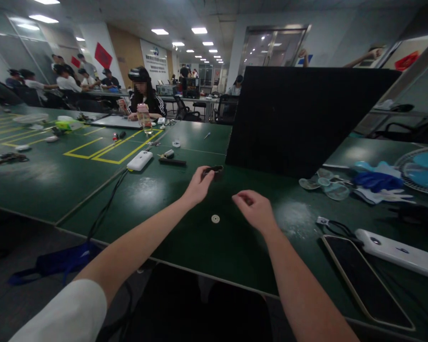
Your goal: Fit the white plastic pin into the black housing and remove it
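Observation:
My left hand (199, 184) is closed around a small dark flat piece (217, 170), raised over the green table (185, 228). What kind of piece it is, I cannot make out. To the right and a little nearer to me, my right hand (256, 209) has its fingers curled and pressed together. Whatever is inside them, if anything, is hidden. Between and below the two hands lies a small round white disc (215, 219) with a hole in its middle, flat on the tabletop and touched by neither hand.
A large black panel (292, 118) stands behind my right hand. At right are gloves (378, 180), a fan (424, 166), a phone (367, 280) and a white power bank (399, 251). Another white power bank (140, 160) and a black bar (172, 162) lie left. A person (144, 97) sits opposite.

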The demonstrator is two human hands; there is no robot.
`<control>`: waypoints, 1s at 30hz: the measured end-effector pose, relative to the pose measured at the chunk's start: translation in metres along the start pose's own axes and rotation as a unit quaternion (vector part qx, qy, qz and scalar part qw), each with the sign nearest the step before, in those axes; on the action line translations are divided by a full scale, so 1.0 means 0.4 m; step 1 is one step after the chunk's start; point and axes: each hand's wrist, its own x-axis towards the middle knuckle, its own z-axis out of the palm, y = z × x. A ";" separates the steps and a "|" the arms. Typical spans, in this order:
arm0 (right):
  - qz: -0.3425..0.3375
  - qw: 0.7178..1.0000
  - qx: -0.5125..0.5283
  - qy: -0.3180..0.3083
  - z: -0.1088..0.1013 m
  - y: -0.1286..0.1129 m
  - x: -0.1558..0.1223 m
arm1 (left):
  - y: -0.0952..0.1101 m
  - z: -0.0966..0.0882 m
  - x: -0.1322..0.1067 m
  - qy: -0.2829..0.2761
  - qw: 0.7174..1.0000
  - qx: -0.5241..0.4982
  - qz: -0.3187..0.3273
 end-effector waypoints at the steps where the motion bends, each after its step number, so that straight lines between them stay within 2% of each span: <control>1: -0.028 0.995 -0.064 -0.078 0.019 -0.018 -0.011 | -0.020 -0.034 0.000 0.019 1.000 0.007 -0.002; 2: -0.044 0.985 -0.113 -0.124 0.038 -0.034 -0.021 | -0.040 -0.065 -0.004 0.025 0.999 0.022 -0.004; 4: -0.074 0.965 -0.176 -0.182 0.071 -0.055 -0.032 | -0.075 -0.113 -0.021 -0.009 0.998 0.068 -0.011; 7: -0.096 0.951 -0.216 -0.199 0.095 -0.053 -0.030 | -0.100 -0.144 -0.052 -0.089 0.984 0.156 -0.004; 12: -0.085 0.971 -0.190 -0.117 0.077 -0.024 -0.012 | -0.070 -0.110 -0.083 -0.154 0.965 0.205 0.052; 16: -0.081 0.990 -0.104 -0.042 0.081 -0.045 -0.008 | -0.037 -0.081 -0.104 -0.186 0.963 0.193 0.034; 22: -0.123 0.987 -0.082 -0.056 0.106 -0.067 -0.005 | -0.027 -0.075 -0.120 -0.209 0.967 0.147 0.022; 27: -0.122 0.988 -0.082 -0.047 0.059 -0.023 0.006 | -0.035 -0.084 -0.113 -0.195 0.972 0.133 -0.017; 30: -0.062 0.994 -0.079 0.037 0.020 0.031 0.020 | -0.034 -0.087 -0.111 -0.190 0.974 0.116 -0.029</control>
